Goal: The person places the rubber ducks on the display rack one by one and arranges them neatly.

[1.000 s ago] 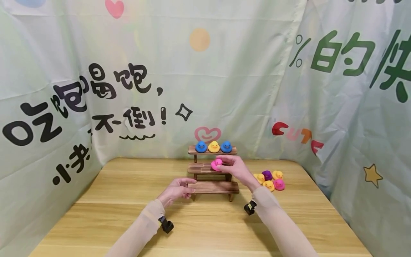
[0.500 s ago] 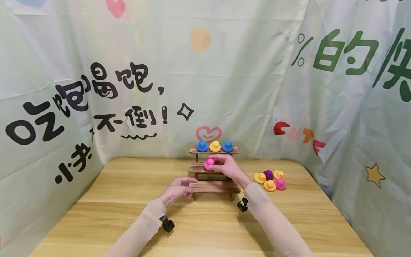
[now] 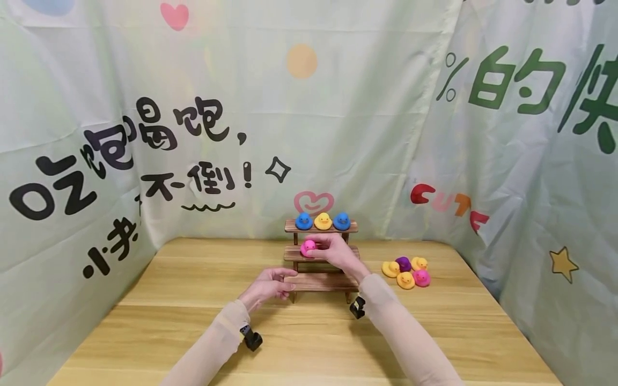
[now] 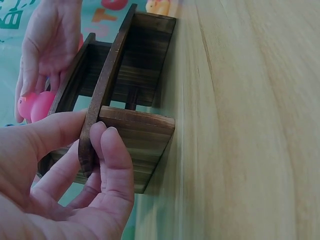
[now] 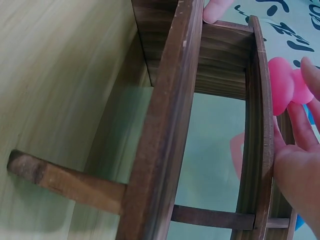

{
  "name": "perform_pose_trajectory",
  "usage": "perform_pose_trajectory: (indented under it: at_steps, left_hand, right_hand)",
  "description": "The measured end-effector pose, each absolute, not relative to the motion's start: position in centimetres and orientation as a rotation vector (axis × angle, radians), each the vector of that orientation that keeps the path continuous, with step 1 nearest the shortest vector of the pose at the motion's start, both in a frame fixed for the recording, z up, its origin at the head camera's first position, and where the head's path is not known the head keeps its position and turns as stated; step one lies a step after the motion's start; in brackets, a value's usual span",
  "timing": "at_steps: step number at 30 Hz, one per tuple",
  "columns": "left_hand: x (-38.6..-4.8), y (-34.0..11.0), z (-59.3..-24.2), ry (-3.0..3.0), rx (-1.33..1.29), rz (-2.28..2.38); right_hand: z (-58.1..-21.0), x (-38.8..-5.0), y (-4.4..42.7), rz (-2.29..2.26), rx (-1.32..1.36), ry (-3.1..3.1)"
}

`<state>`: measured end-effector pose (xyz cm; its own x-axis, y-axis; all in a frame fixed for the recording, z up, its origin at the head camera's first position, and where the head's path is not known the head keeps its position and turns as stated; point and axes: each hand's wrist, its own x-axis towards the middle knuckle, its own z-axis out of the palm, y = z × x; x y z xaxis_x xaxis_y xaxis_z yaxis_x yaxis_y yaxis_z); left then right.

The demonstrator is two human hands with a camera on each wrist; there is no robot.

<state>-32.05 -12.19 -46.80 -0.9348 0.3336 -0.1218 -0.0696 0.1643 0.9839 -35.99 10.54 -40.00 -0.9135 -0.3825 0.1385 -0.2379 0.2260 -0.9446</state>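
Observation:
A three-tier wooden stand (image 3: 321, 282) is on the table. My left hand (image 3: 267, 287) grips the left end of its lowest shelf, thumb and fingers pinching the board in the left wrist view (image 4: 87, 165). My right hand (image 3: 339, 253) pinches a pink duck (image 3: 308, 247) at the left part of the middle shelf; in the right wrist view the duck (image 5: 282, 86) is at the shelf board, between thumb and fingers (image 5: 301, 122). On the top shelf sit a blue duck (image 3: 303, 221), a yellow duck (image 3: 323, 221) and another blue duck (image 3: 341, 221).
Right of the stand, a group of ducks lies on the table (image 3: 289, 343): several yellow (image 3: 405, 280), one purple (image 3: 403, 263) and one pink (image 3: 422, 277). Printed cloth (image 3: 357, 134) hangs behind and at both sides.
My right hand has moved left along the middle shelf with the pink duck, from its middle to its left part. My left hand has kept its hold on the lowest shelf.

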Motion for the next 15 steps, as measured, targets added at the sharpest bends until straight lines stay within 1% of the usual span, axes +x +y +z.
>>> perform_pose_trajectory:
  at_steps: [15]
  left_hand:
    - [-32.05, -12.20, -46.79, 2.146, 0.270, 1.835]
  right_hand:
    - [-39.94, -36.09, 9.97, -1.727, -0.614, 2.398]
